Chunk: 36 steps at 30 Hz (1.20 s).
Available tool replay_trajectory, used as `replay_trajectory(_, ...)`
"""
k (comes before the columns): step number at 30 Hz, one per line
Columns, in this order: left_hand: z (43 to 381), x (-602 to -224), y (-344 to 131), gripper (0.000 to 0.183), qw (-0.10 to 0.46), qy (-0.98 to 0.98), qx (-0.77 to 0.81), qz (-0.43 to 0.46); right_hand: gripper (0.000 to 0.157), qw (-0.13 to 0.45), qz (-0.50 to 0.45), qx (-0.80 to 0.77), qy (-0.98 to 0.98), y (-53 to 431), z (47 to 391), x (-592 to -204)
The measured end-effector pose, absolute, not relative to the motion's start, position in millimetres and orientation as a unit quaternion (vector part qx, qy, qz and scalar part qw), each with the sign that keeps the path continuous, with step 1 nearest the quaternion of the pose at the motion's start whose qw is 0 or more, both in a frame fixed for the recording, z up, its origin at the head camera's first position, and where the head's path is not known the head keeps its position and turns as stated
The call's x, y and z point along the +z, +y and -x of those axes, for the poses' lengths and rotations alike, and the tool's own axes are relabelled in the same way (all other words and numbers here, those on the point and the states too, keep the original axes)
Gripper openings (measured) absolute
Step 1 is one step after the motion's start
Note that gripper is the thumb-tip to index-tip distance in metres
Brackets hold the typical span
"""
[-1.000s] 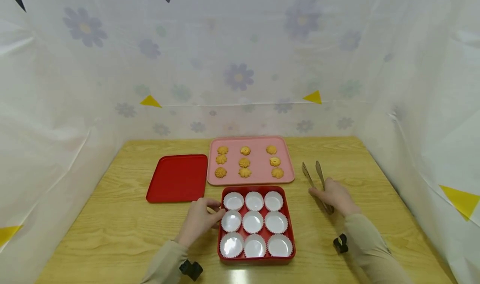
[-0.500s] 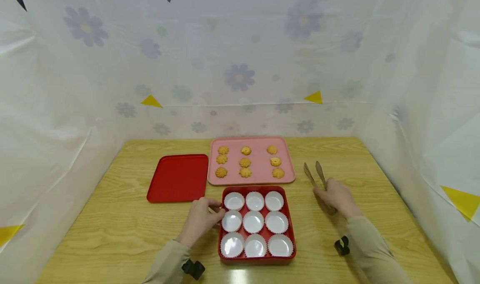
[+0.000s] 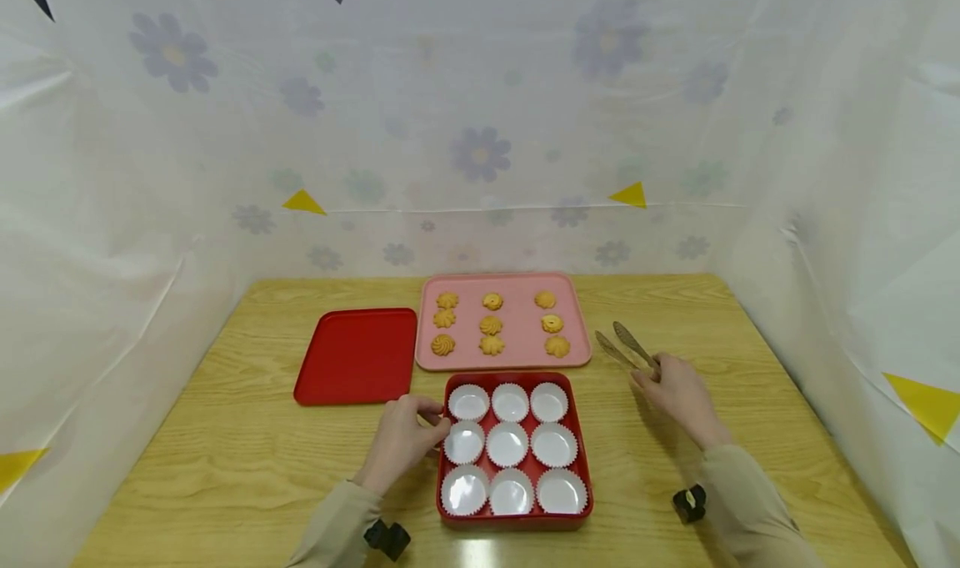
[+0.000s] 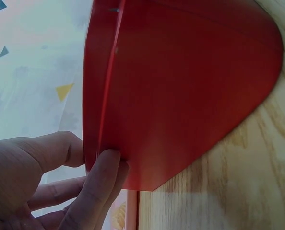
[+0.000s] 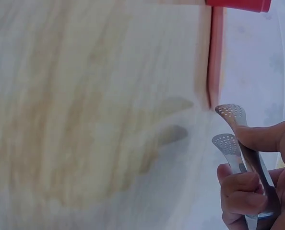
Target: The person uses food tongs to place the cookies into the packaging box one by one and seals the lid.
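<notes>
My left hand [image 3: 401, 439] pinches the left wall of a red square box [image 3: 515, 521], thumb at the rim and fingers against the outer side in the left wrist view. Inside the box stand rows of white fluted paper cups [image 3: 507, 444] with nothing in them. My right hand [image 3: 681, 397] grips metal tongs [image 5: 250, 158], thumb on one arm and fingers curled round the other. The perforated tips of the tongs stand apart with nothing between them, just right of the pink tray [image 3: 517, 287], above the table.
On the pink tray behind the box lie several piped butter cookies [image 3: 491, 325] in three columns. A flat red lid-like tray [image 3: 356, 357] lies at the left on the wooden table [image 3: 225, 451]. White flowered sheeting [image 3: 480, 76] encloses the back and sides.
The tongs have lifted off the table, their tips swinging left toward the pink tray and drawing slightly closer together. My left hand has stayed at the box.
</notes>
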<state>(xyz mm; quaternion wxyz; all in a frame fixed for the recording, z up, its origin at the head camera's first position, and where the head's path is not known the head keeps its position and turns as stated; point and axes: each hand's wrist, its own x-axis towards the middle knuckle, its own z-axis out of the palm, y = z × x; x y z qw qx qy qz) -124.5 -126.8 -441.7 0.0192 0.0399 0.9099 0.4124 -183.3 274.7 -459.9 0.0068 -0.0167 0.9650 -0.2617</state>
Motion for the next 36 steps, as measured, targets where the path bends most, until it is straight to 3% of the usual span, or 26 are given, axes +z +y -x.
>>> replay_trajectory(5, 124.6, -443.6, -127.1, 0.018, 0.014, 0.91, 0.413, -0.042, 0.052, -0.003, 0.036, -0.261, 0.965, 271.8, 180.5, -453.5)
replay_trajectory(23, 125.1, -444.9, -127.0, 0.02, 0.007, 0.914, 0.404, -0.047, 0.032, 0.05, 0.063, -0.265, 0.961, 233.5, 182.4, -437.3)
replay_trajectory(36, 125.4, -445.8, -127.3, 0.022, 0.014, 0.91, 0.411, -0.047, 0.029, 0.065, 0.05, -0.27, 0.959, 216.9, 186.0, -439.7)
